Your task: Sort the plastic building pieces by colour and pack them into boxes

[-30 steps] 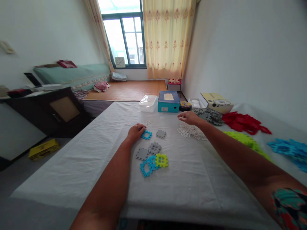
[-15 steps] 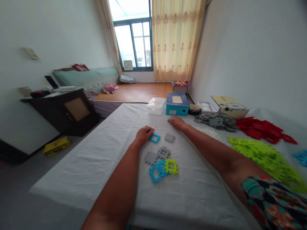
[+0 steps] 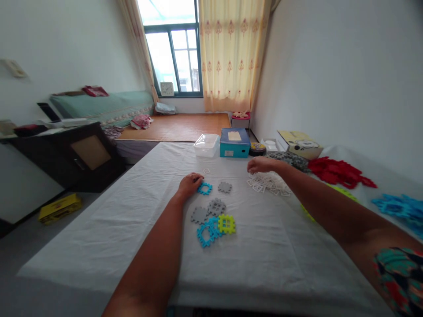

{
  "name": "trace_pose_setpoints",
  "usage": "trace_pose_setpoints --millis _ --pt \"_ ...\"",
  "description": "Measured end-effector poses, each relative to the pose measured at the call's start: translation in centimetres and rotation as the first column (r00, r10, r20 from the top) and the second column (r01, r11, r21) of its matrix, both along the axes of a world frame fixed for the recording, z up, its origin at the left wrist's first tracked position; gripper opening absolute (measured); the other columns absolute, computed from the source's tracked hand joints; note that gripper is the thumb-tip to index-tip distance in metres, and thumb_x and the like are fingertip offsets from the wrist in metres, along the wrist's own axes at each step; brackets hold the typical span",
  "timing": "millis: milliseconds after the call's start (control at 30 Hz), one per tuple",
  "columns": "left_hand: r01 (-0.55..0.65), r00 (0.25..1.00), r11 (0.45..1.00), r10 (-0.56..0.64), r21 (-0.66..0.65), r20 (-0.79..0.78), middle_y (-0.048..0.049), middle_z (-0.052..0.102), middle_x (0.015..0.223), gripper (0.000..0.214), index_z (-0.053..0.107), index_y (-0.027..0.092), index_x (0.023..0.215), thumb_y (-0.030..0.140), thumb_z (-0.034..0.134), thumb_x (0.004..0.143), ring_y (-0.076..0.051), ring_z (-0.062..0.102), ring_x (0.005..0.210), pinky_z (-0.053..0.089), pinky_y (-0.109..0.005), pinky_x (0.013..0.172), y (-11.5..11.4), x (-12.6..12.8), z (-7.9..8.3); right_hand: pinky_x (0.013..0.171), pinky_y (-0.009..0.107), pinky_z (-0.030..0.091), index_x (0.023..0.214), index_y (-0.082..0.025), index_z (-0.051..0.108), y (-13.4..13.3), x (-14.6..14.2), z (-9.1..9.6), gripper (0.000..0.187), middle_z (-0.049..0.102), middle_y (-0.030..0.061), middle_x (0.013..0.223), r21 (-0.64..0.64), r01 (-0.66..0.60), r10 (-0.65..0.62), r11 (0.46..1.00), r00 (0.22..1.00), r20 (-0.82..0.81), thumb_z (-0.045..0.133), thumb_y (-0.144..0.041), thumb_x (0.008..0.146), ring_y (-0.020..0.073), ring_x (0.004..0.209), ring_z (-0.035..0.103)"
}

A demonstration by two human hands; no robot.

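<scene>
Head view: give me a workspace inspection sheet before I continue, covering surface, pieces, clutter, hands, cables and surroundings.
Surface: white cloth, wrinkled.
Job's things: blue frame beside the left hand; grey piece to its right; lime piece and blue pieces clustered nearer the wearer; white pieces piled by the right hand.
Clutter: clear box and blue box at the far end.
Grips: left hand by the blue frame, right hand at the white pieces; whether either grip holds anything is unclear.
Cables: nothing seen.
Surroundings: window, patterned curtain, dark cabinet.
</scene>
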State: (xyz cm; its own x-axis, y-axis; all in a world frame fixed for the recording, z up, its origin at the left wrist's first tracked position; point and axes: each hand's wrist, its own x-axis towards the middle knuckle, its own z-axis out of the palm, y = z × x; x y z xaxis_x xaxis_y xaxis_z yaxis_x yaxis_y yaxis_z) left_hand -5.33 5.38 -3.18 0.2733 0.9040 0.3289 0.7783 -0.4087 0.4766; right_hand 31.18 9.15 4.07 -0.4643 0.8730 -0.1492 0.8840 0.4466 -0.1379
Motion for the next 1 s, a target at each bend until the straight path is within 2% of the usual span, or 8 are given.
trace_pose_setpoints --millis 67,167,233,433,600,800,900,1000 --pt "-0.001 1.0 1.0 0.001 0.002 -0.006 -0.0037 0.071 0.1 0.029 0.073 0.022 0.095 0.035 0.048 0.087 -0.018 0.064 0.093 0.048 -0.029 0.087 0.1 0.1 0.0 0.072 0.022 0.047 0.095 -0.02 0.075 -0.4 1.3 0.5 0.021 0.075 0.0026 0.092 0.025 0.031 -0.031 0.999 1.0 -0.006 0.058 -0.023 0.084 0.0169 0.083 0.068" --pt "-0.007 1.0 1.0 0.007 0.003 -0.013 -0.0038 0.071 0.1 0.029 0.073 0.023 0.095 0.034 0.048 0.087 -0.019 0.064 0.095 0.048 -0.029 0.088 0.0 0.2 0.0 0.081 0.025 0.046 0.102 -0.02 0.074 -0.7 0.0 0.3 0.025 0.073 0.0052 0.105 0.215 0.112 -0.096 0.97 0.992 -0.086 0.055 -0.024 0.087 0.0188 0.094 0.066" --pt "-0.014 1.0 1.0 0.014 0.001 -0.009 -0.0035 0.071 0.1 0.029 0.073 0.023 0.095 0.033 0.048 0.087 -0.018 0.064 0.094 0.048 -0.029 0.088 -0.1 0.2 0.0 0.086 0.026 0.045 0.109 -0.019 0.071 -0.9 -3.0 -0.6 0.027 0.072 0.006 0.109 0.237 0.09 -0.06 0.967 0.99 -0.129 0.053 -0.024 0.089 0.0184 0.096 0.066" --pt "-0.011 1.0 1.0 0.011 -0.005 0.012 -0.003 0.072 0.098 0.028 0.074 0.022 0.095 0.03 0.049 0.086 -0.017 0.065 0.091 0.049 -0.028 0.087 -0.3 -0.1 0.3 0.104 0.032 0.036 0.126 -0.017 0.061 -0.9 -13.9 -4.2 0.039 0.061 0.0082 0.13 0.253 -0.164 0.195 0.954 0.975 -0.104 0.048 -0.015 0.089 0.0207 0.119 0.053" --pt "0.011 0.999 1.0 -0.011 0.0 0.031 -0.0032 0.073 0.098 0.027 0.075 0.024 0.096 0.03 0.05 0.086 -0.018 0.065 0.092 0.05 -0.028 0.087 -0.3 -0.1 0.4 0.101 0.03 0.039 0.136 -0.023 0.051 0.2 -18.5 -5.3 0.046 0.052 0.0055 0.141 0.246 -0.15 0.174 0.958 0.982 -0.079 0.044 -0.017 0.092 0.0201 0.127 0.047" --pt "0.009 0.999 1.0 -0.008 -0.006 0.04 -0.0029 0.073 0.098 0.027 0.075 0.025 0.097 0.029 0.05 0.085 -0.018 0.066 0.091 0.05 -0.028 0.086 -0.3 -0.1 0.4 0.094 0.031 0.042 0.098 -0.015 0.071 -0.3 -18.6 -4.2 0.024 0.071 0.0144 0.104 0.255 -0.201 0.194 0.946 0.98 0.055 0.048 -0.018 0.09 0.0234 0.103 0.063" --pt "0.007 0.999 1.0 -0.007 0.006 0.042 -0.004 0.073 0.097 0.027 0.075 0.022 0.095 0.03 0.05 0.085 -0.019 0.066 0.092 0.05 -0.029 0.087 -0.3 -0.1 0.4 0.086 0.031 0.045 0.105 -0.018 0.069 -1.5 -16.9 -3.5 0.026 0.071 0.013 0.105 0.286 -0.124 0.118 0.95 0.992 0.039 0.049 -0.017 0.089 0.0238 0.099 0.065" --pt "0.011 0.999 1.0 -0.012 0.01 0.04 -0.0044 0.072 0.097 0.028 0.075 0.021 0.094 0.031 0.05 0.085 -0.019 0.066 0.092 0.05 -0.029 0.088 -0.3 -0.1 0.3 0.079 0.03 0.046 0.118 -0.021 0.063 -2.7 -12.9 -2.6 0.032 0.07 0.0113 0.111 0.339 0.012 -0.007 0.941 1.0 -0.015 0.044 -0.02 0.093 0.0233 0.098 0.065"
